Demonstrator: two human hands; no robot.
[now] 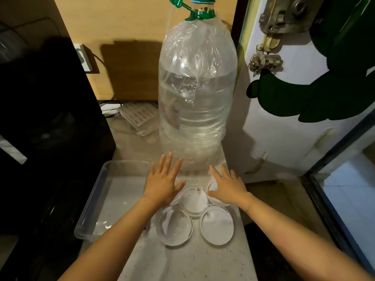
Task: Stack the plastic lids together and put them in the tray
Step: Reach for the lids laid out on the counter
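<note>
Several clear round plastic lids lie on the speckled counter. One lid point(175, 228) is at the front left and another point(216, 225) at the front right. A domed lid point(194, 200) with a small hole sits between my hands. A fourth lid point(213, 188) lies partly under my right hand point(228, 184), whose spread fingers rest over it. My left hand point(164, 180) hovers flat with fingers apart, beside the domed lid and over the right rim of the clear rectangular tray point(95, 197). The tray stands at the left with nothing in it.
A big water bottle point(197, 94) wrapped in clear plastic stands right behind the hands. A black appliance point(46, 118) walls off the left side. A white door point(284, 122) with a green sticker is at the right. The counter's edge drops off to the right.
</note>
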